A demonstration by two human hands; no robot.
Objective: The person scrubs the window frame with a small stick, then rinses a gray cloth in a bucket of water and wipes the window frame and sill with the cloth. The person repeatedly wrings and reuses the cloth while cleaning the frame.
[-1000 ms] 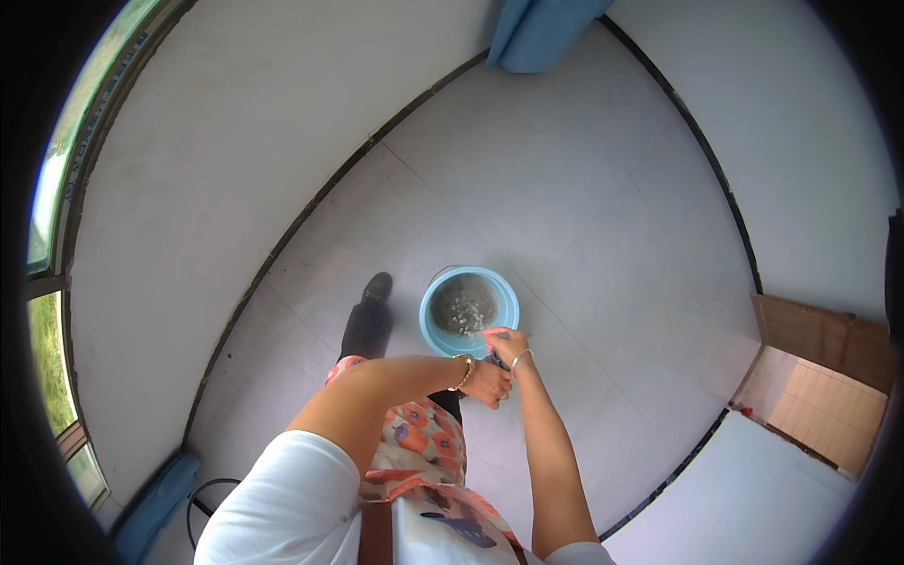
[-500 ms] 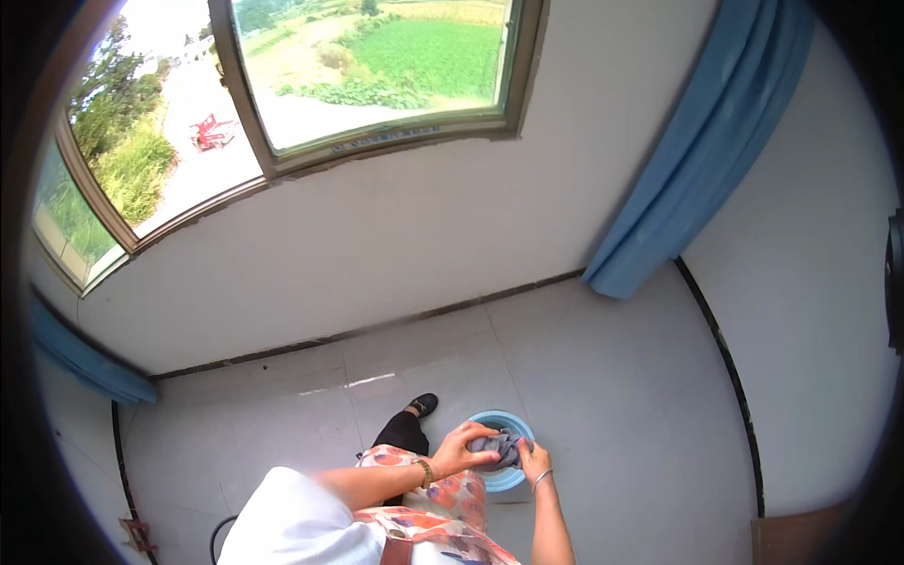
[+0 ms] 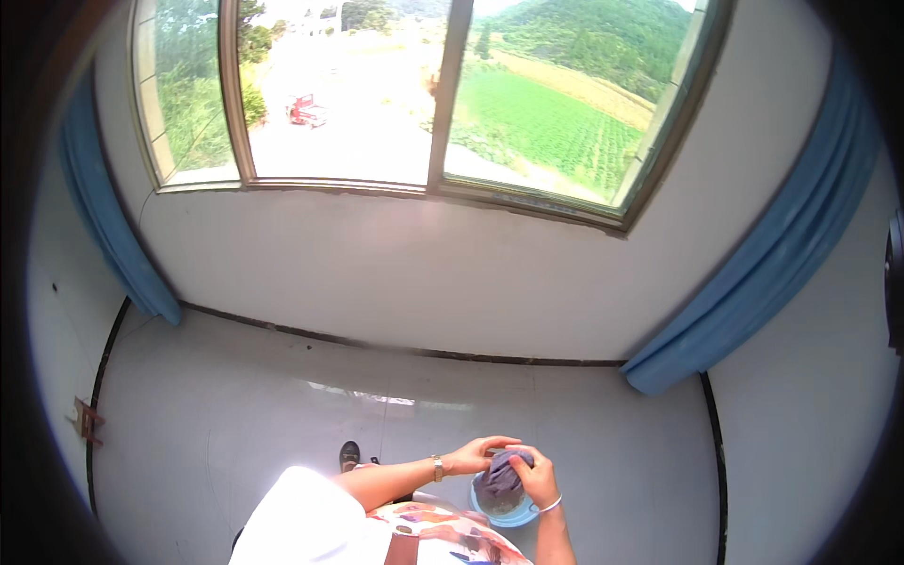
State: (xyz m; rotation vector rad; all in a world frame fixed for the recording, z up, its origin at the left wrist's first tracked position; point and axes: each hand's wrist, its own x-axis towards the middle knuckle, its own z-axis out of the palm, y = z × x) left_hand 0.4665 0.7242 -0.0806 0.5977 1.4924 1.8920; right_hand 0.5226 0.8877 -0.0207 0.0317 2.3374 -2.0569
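Over the half-hidden blue basin (image 3: 513, 516), both hands' fingers grasp a bunched purple cloth (image 3: 501, 478): left hand (image 3: 474, 456), right hand (image 3: 539, 478).

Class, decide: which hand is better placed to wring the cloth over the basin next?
Probably the right hand: it grips the grey cloth above the blue basin. The left hand only touches its top.

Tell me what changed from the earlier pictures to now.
The view tilted up from the floor to the window and curtains. A second ago both hands were just above the basin, which showed only wet contents. Now the right hand holds a wrung purple cloth over it, with the left hand at its top. The basin stayed on the floor beneath the hands.
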